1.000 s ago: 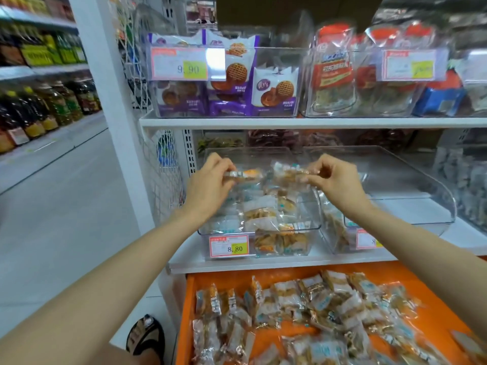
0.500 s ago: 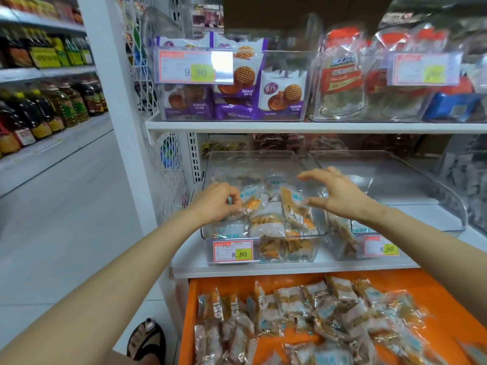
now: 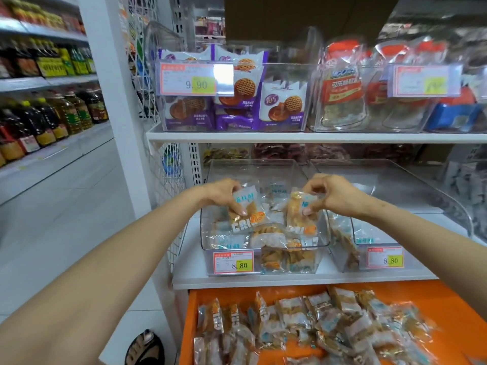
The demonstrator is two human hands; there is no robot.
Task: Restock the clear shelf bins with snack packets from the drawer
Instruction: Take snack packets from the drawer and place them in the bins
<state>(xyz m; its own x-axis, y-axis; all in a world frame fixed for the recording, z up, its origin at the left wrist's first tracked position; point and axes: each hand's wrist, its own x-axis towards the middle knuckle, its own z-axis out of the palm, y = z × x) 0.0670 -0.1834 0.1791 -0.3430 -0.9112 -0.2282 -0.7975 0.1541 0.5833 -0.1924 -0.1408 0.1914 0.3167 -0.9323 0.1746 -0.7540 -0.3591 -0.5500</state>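
1. the left hand (image 3: 224, 193) is pinching a snack packet (image 3: 246, 212) between thumb and fingertips and holding it upright over the left part of the clear shelf bin (image 3: 208, 233).
2. the right hand (image 3: 332, 196) is pinching a second snack packet (image 3: 300, 214) by its upper edge and holding it over the right part of the same bin. the two held packets are hanging close together, and it cannot be told whether they are touching.
3. both held packets are showing a white-and-blue top, orange contents and large pale lettering.
4. the bin is sitting on the white middle shelf (image 3: 192, 264) directly above the drawer. it is holding a heap of similar packets below the hands and carrying a price label (image 3: 233, 262) reading 8.80 on its front wall.
5. the orange drawer (image 3: 461, 299) is standing open below the shelf, with many loose drawer packets (image 3: 303, 325) lying across its floor.
6. a second clear bin (image 3: 395, 185) is standing just beside the first on the right, holding a few packets at its front.
7. on the upper shelf, a bin of purple biscuit packs (image 3: 284, 106) is standing behind a 9.90 label (image 3: 188, 79).
8. oil bottles (image 3: 52, 119) are lining the shelves across the aisle on the left.
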